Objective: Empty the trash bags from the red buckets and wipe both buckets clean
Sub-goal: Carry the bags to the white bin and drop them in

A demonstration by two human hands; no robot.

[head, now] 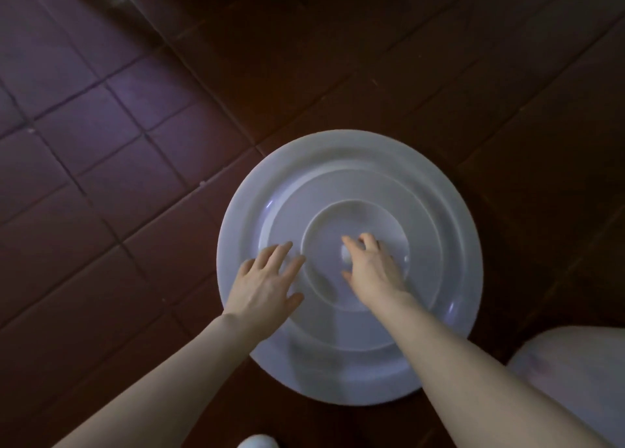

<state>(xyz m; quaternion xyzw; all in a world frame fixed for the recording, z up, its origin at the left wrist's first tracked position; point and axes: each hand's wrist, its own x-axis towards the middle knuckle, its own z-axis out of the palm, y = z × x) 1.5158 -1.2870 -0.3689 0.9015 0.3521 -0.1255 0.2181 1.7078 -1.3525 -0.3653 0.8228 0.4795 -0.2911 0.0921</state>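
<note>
No text, label, brand, number or sign can be read anywhere in the head view. The white lid (350,265) is seen to carry only plain raised rings, and no marking can be made out on it. The dim lighting leaves the tiled floor (101,116) without any legible mark.

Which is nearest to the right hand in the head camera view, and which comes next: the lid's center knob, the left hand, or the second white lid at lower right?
From the right hand:
1. Center knob, under its fingers, middle of the big white lid.
2. Left hand, beside it on the lid's left part.
3. Second white lid, lower right corner.
</note>
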